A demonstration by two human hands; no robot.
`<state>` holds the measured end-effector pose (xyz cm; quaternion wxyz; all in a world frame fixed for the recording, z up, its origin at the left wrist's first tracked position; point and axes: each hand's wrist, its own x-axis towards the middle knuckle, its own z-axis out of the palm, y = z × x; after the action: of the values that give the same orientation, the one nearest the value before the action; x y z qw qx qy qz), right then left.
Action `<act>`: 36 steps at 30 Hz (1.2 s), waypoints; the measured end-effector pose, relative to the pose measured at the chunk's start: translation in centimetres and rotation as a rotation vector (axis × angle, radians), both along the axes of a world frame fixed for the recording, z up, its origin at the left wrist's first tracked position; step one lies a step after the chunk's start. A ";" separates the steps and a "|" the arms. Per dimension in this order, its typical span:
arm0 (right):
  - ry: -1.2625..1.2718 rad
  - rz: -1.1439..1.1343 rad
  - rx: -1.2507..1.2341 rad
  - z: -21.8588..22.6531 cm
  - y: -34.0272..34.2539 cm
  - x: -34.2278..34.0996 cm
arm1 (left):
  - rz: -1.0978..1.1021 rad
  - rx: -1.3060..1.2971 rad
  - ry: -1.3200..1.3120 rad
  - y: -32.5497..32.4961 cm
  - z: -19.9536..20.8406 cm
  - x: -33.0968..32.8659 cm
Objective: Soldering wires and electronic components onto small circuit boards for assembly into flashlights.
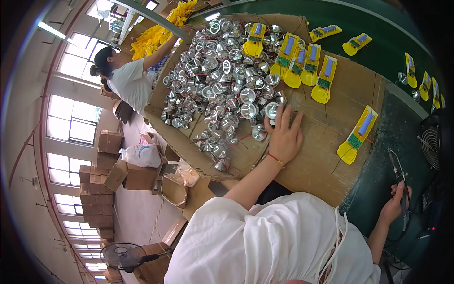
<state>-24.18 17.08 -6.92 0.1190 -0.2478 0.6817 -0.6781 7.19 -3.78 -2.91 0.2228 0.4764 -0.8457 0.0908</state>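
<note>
My left hand lies over the cardboard at the right edge of a heap of shiny reflector cups, its fingers stretched out and apart. The fingertips touch or nearly touch a reflector cup with thin wires. Over the dark green bench at the right, my right hand is closed around the handle of a soldering iron, whose metal tip points away from me. A yellow plastic housing with a blue cell and a green circuit board lies between my hands, with loose wires sticking out.
Several more yellow housings lie on the cardboard and along the green belt. A small fan stands at the right edge. Across the heap, a person in white reaches toward yellow parts. Cardboard boxes stand at left.
</note>
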 end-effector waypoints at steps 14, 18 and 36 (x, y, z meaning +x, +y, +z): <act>-0.083 0.025 -0.070 0.8 -0.5 0.5 | -0.045 -0.031 0.101 -0.3 -0.6 0.0; -0.079 0.021 -0.066 1.9 -0.8 1.1 | -0.028 -0.035 0.090 -0.4 -0.9 -0.1; -0.043 0.094 -0.109 2.0 -1.1 1.5 | 0.052 -0.167 -0.038 0.0 -1.4 -0.2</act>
<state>-22.65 15.95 -4.92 0.1518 -0.2711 0.6286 -0.7129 6.97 -3.76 -4.27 0.2431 0.4762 -0.8266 0.1760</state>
